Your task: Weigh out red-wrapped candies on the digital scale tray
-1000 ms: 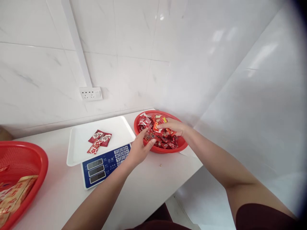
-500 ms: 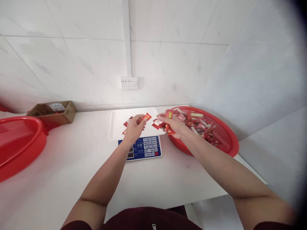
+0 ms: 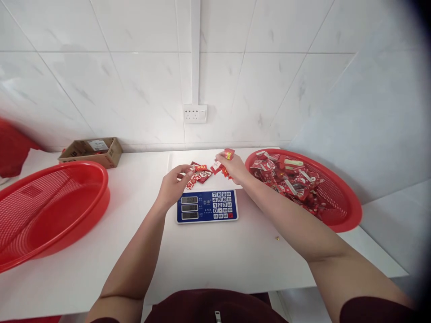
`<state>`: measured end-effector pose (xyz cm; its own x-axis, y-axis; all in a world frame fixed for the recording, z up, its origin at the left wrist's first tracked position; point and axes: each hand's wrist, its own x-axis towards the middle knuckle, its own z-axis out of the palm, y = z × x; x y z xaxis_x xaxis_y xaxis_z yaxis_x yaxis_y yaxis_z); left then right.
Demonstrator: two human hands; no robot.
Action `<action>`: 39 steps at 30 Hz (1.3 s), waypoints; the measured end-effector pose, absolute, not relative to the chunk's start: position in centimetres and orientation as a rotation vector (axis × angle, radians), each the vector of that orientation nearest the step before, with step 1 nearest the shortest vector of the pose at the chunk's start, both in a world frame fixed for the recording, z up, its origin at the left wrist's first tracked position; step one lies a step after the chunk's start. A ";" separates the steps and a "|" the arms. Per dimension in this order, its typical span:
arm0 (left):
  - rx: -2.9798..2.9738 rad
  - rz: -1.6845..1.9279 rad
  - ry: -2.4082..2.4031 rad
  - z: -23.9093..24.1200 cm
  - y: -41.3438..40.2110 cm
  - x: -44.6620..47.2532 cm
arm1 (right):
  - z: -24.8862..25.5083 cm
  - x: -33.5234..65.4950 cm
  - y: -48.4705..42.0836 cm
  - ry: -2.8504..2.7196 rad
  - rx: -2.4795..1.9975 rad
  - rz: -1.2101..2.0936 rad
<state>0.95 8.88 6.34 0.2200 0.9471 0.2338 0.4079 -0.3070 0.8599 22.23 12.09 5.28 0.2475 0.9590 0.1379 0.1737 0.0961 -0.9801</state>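
Note:
My right hand [image 3: 238,171] is closed on several small red wrapped packets [image 3: 216,167], which stick out past the thumb and fingers above the right part of the scale's white pan [image 3: 215,183]. A loose group of red patterned packets [image 3: 201,174] lies on the pan. At that group's left edge is my left hand [image 3: 173,185], thumb and fingers apart, with nothing seen between them. In front of the pan shows the scale's blue panel [image 3: 207,207] with displays and number keys. To the right, a red basket [image 3: 346,211] holds many similar packets.
Another red basket [image 3: 63,215] stands on the left of the white table [image 3: 131,251]. Behind it sits an open cardboard box [image 3: 114,157]. A tiny gold-coloured bit [image 3: 277,238] lies near the right forearm. The tiled wall [image 3: 144,98] with a socket [image 3: 195,114] borders the back.
My left hand has let go of a red packet, now among those on the pan, and drawn back left. My right hand still holds its packets. The view has shifted left.

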 end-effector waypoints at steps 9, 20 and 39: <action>1.658 1.063 1.035 7.0 7.1 0.9 | 7.1 22.3 11.7 -0.946 -1.206 1.215; 1.656 0.809 1.020 5.7 5.7 2.3 | 9.5 28.3 4.2 -1.142 -1.329 0.810; 1.735 0.917 0.746 7.4 4.4 4.1 | 7.9 41.1 -1.1 -0.941 -1.662 0.691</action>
